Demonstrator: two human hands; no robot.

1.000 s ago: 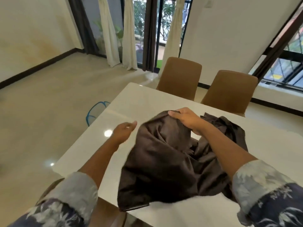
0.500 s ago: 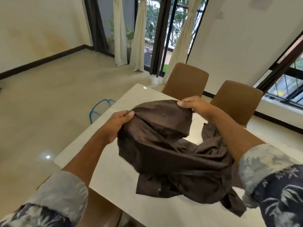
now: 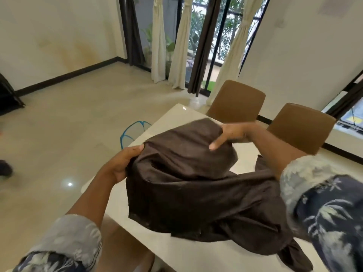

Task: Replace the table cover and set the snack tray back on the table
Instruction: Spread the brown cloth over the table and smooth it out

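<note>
- Over the near-left end of the surface (image 3: 176, 254), a dark brown table cover (image 3: 186, 185) hangs bunched between both grips. It's not spread yet.
- Left grip (image 3: 123, 165): clenched on the cover's left edge, thumb on top, fabric gathered in the palm.
- Right grip (image 3: 232, 133): holds the upper edge on the far side w/ one finger straight out across the fabric. Motion blur hides the exact pinch.
- Key relation: the held edge runs from left grip to right grip, near-left to far-right, lifted off the surface. The bulk lies below and to the right of both grips, heaped on the surface, w/ a tail trailing over the near edge at bottom right.
- So the loose cloth sits nearer the right arm. The left grip is nearer the surface's left end and the floor side.
- Judgement: next move is prob. to pull the grips apart and find a straight hem, then cast the cover away toward the two brown chairs (image 3: 235, 103).
- Risk: the heap is twisted, so it may drag rather than open.
- Snack tray: not in view. That step is not yet begun.
</note>
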